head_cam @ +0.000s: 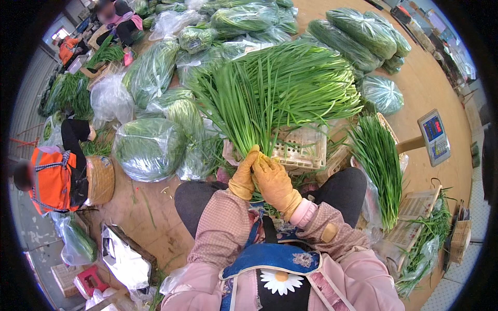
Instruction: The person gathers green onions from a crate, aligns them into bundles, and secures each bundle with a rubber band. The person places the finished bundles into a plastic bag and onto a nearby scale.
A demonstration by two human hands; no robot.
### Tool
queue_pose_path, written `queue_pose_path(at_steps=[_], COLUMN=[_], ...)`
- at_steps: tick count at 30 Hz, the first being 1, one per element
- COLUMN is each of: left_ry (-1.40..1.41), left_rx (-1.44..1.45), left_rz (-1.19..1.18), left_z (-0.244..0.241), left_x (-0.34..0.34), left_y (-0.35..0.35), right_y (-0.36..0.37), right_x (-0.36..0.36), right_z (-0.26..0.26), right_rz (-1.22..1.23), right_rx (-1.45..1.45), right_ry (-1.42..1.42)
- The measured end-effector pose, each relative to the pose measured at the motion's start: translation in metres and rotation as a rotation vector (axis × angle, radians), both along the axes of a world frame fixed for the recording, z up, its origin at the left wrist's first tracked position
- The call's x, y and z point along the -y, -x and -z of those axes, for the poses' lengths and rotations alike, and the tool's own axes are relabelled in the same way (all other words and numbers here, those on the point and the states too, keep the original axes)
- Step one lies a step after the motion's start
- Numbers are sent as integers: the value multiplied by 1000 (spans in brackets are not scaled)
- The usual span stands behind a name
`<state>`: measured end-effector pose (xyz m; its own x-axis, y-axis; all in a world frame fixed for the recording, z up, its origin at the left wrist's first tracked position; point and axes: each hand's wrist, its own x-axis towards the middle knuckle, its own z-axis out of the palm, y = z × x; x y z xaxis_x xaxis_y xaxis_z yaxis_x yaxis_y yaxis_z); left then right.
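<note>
My left hand [244, 173] and my right hand [276, 186], both in yellow-orange rubber gloves, are closed together around the lower stems of a bunch of garlic chives [249, 116]. Its long green leaves fan out upward, away from my body. Just beyond lies a large heap of chives [311, 85], its pale ends pointing right, on a cream perforated plastic crate [301, 149]. Leaves of the bunch overlap the heap, so their border is hard to see. To my right, another pile of chives [377, 167] lies by a digital scale with a lit display [435, 132].
Clear plastic bags of greens [149, 149] stand at the front left, with more bagged greens [358, 39] beyond. A person in an orange vest [54, 179] sits at left near a woven basket [100, 180]. A slatted crate [416, 210] and loose greens [428, 241] lie at right.
</note>
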<state>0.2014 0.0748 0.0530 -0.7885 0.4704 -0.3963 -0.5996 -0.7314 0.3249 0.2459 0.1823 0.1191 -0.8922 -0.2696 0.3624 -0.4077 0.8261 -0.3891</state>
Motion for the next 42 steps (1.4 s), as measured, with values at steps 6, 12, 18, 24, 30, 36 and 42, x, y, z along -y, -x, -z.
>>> queue_pose_path(at_steps=[6,12,18,24,30,36,42], left_ry=[-187,-173,-59,770,1875,1351,732], left_rx=[-37,-148,-186,-767,-901,-1113,-785], left_rz=[92,129,229,157,470,416,248], left_z=[-11,-15,-25,5,-52,-88,-89], left_x=[-1,-1,3,-16,-38,-44,-5], left_y=[0,-7,-27,-52,-64,-56,-48], right_y=[4,13,13,9,7,5,-7], right_x=[-64,-80,-55,-34,-37,-62,-131], right_z=[-9,-2,-23,-49,-20,-30,-111], right_rz=[171,230,-17,-128,26,92,84], right_rx=[515,669,813,667,557,536,155], right_ry=[1423,1339,1323,1339,1533,1734,1630])
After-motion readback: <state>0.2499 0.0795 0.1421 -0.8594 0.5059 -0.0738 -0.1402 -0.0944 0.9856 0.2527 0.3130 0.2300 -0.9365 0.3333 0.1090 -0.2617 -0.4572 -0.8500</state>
